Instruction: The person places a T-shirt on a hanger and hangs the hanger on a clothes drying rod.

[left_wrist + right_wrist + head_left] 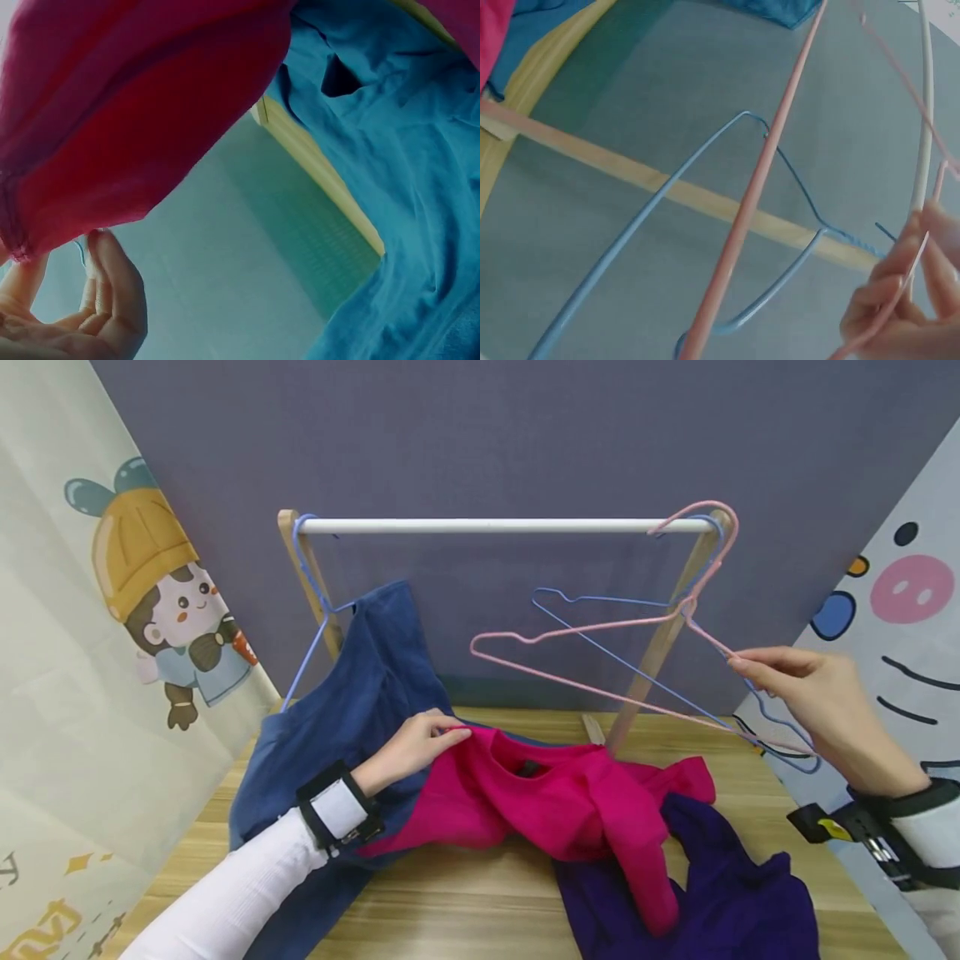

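Observation:
In the head view my left hand (420,745) pinches the shoulder edge of a magenta shirt (517,793), lifting its neckline off the table. The left wrist view shows the magenta cloth (150,112) hanging from the fingers. On the other side my right hand (813,693) pinches a pink wire hanger (592,628) by its right shoulder. That hanger is tilted, its hook near the right end of the rail, and its left end points toward the shirt. The right wrist view has the pink wire (742,210) crossing close to the camera.
A white rail (487,526) on wooden posts carries a blue hanger (615,652) at right and a blue garment (375,652) on another hanger at left. Dark purple clothing (738,885) lies on the wooden table (465,910), partly under the magenta shirt.

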The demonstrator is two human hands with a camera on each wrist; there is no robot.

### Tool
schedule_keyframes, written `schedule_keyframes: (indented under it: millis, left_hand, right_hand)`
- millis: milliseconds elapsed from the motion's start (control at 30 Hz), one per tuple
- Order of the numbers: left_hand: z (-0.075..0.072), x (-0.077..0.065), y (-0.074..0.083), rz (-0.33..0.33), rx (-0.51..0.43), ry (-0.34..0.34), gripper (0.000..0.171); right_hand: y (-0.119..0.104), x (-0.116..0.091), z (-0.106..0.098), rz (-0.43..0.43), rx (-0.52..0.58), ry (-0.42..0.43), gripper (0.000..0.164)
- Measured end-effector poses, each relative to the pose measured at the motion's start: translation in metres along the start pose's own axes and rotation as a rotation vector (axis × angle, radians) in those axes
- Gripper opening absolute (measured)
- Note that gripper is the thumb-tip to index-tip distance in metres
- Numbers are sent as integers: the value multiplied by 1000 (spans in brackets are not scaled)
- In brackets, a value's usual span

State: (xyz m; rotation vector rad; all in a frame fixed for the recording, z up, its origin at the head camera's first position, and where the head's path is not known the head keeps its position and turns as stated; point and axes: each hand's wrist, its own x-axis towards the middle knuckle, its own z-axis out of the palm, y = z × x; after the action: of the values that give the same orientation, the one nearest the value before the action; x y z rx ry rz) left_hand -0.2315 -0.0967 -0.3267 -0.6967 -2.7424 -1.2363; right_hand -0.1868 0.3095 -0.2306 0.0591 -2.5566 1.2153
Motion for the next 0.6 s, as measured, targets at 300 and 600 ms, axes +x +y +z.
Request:
schedule_keyframes:
  millis: [300,600]
  left_hand:
    - [-3,-2,-3,-4,-37,-30,23]
    - [-5,-3,-5,16,-75,-58,24]
  right_hand:
    - [28,-19,-19,15,-167,-106,35]
    - [42,-25,-15,-87,-156,-105,20]
